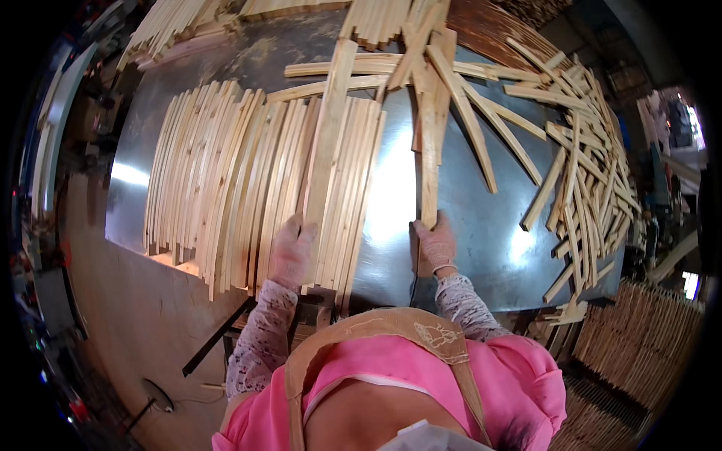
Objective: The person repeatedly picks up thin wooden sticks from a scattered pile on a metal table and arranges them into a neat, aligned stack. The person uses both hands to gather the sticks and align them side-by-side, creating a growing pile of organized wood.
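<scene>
My left hand [292,254], in a thin pinkish glove, is closed at the near end of a long pale wooden slat [329,135]. That slat lies lengthwise over a row of narrow wooden strips [195,165] set side by side on the metal tabletop [466,255]. Farther right, my right hand [436,244], gloved too, grips the near end of another wooden slat [429,173], which points away from me. Its far part reaches into several crossed slats [425,60]. My fingers partly hide both near ends.
A jumbled heap of wooden strips [590,173] covers the table's right side. Loose curved strips [481,135] lie between it and my right hand. More stacked strips [180,30] stand at the far edge. Below right, beside the table, are piled slats [639,346].
</scene>
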{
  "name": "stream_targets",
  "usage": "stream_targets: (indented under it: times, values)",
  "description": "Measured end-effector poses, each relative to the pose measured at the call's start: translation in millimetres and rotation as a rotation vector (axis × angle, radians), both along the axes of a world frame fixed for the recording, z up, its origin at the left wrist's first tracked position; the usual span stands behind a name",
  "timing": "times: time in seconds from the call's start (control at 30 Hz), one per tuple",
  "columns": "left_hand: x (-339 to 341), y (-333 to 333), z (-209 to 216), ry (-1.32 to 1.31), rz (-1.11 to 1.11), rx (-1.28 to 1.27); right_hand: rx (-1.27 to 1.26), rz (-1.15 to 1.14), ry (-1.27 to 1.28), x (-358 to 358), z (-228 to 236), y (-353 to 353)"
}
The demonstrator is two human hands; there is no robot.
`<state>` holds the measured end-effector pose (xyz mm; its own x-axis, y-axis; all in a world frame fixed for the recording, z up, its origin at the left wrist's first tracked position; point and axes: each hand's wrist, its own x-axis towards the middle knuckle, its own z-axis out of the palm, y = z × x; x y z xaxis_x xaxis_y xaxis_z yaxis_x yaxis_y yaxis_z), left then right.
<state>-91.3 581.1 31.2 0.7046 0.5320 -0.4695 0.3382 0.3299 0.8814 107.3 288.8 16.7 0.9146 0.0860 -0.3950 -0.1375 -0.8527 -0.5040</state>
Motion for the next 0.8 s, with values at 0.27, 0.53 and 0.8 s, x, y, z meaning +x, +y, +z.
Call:
stream_targets:
  times: [0.27,0.53,0.8]
  values:
    - [84,-132,28,-0.099,-0.141,0.097,0.683,-0.003,0.126,-21,15,-75]
    - [166,-459,4,-0.273,-0.512,0.735,0.883,-0.167,-0.121,8,17,-286]
    - [261,-860,-4,-0.515,-1.131,0.335,1.104,-0.614,-0.531,51,14,-729]
